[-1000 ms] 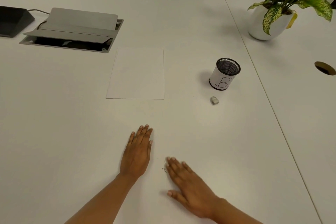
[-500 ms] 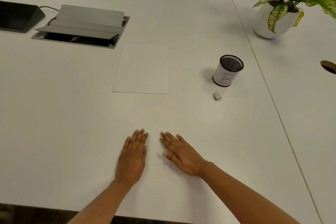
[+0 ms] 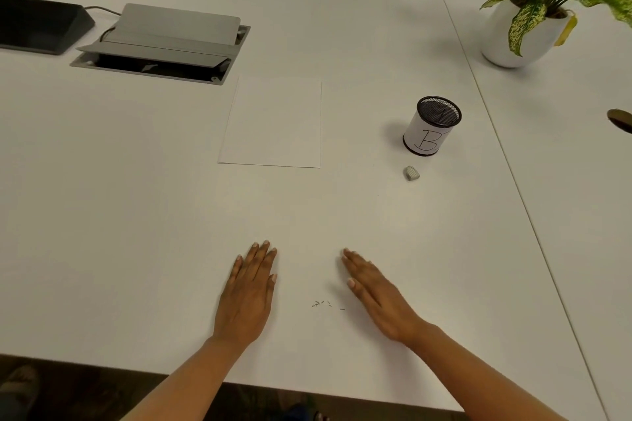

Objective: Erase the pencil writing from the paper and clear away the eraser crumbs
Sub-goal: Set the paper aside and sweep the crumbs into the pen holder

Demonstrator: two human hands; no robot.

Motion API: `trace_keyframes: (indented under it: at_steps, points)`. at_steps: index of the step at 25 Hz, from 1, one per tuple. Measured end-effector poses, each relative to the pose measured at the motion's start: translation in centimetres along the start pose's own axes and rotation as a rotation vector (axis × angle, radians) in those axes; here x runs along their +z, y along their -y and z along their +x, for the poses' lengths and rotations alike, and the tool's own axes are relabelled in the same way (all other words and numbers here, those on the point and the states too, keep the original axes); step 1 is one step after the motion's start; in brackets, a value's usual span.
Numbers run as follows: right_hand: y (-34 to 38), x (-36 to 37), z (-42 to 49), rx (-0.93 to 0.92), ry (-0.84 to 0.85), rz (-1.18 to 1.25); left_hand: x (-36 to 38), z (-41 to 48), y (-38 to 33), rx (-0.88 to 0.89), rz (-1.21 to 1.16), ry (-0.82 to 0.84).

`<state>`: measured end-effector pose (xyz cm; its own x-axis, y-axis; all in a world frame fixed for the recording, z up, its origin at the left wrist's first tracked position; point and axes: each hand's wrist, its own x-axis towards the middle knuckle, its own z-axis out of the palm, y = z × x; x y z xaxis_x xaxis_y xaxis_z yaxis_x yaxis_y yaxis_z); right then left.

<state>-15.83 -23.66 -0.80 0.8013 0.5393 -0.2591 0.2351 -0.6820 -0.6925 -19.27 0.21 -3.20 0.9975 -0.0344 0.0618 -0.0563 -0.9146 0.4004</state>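
We count two hands low over the white table (image 3: 102, 215), fingers straight, gripping nothing. Left hand (image 3: 248, 297) lies flat, palm down; right hand (image 3: 379, 301) angles inward. One small cluster of eraser crumbs (image 3: 323, 304) sits on the table between them, touching neither; specks too fine to count. One sheet of paper (image 3: 273, 123) further back, no writing visible. One eraser (image 3: 412, 173) just in front of one mesh pen cup (image 3: 431, 126) marked "B". One potted plant (image 3: 519, 34) far right, one open cable hatch (image 3: 160, 44) far left.
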Motion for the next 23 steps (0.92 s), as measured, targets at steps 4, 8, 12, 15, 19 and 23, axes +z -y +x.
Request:
trace_keyframes:
  at_steps: [4,8,12,15,19,23]
  points:
    - [0.7,2.8,-1.1,-0.071,0.071,-0.328,0.1,-0.8,0.0,-0.007,0.011,0.0]
    - [1.6,5.0,-3.9,-0.178,0.206,-0.248,0.4,-1.6,0.1,-0.015,0.016,-0.007]
    - [1.9,2.7,-3.6,-0.065,0.206,0.194,0.8,-2.0,0.0,-0.018,0.006,-0.024]
    - [1.2,0.8,-1.5,0.006,0.018,0.096,1.0,-2.1,0.0,-0.03,0.004,-0.036]
    - [1.9,4.0,-1.8,-0.089,0.1,-0.229,1.3,-2.1,0.1,-0.039,0.026,-0.038]
    - [2.8,6.3,-3.7,-0.2,0.23,-0.024,1.4,-2.1,0.1,-0.052,0.032,-0.032]
